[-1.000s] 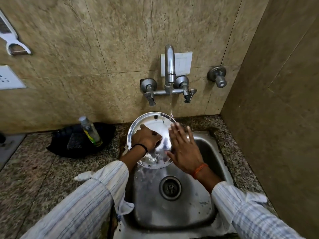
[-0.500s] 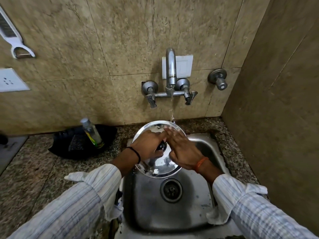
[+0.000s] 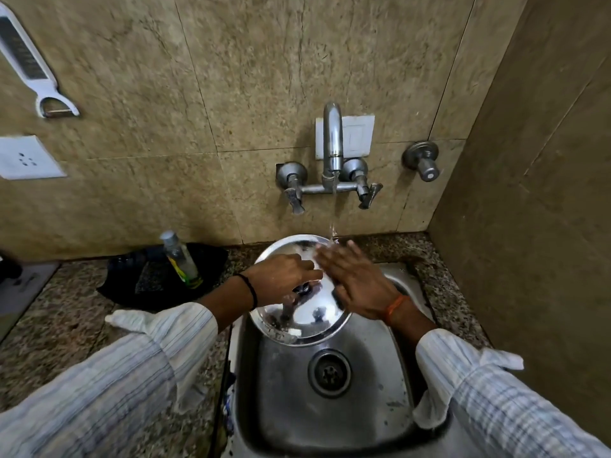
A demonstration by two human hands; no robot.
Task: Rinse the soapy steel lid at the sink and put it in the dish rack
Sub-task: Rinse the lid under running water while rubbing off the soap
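Note:
A round shiny steel lid (image 3: 307,320) is held tilted over the back of the steel sink (image 3: 370,404), under a thin stream of water from the wall tap (image 3: 332,140). My left hand (image 3: 284,274) is closed around the lid's dark knob at its centre. My right hand (image 3: 355,282) lies flat, fingers spread, on the lid's upper right part where the water lands. Both hands cover much of the lid's middle. No dish rack is in view.
A clear bottle with a yellow-green label (image 3: 182,259) stands on a black tray (image 3: 132,285) on the speckled counter to the left. A peeler (image 3: 31,66) and a socket (image 3: 26,157) are on the wall. A side wall closes in on the right.
My right hand has slid from the lid's right rim up across its top toward the water stream. The left hand has kept hold of the knob. The view shifted slightly.

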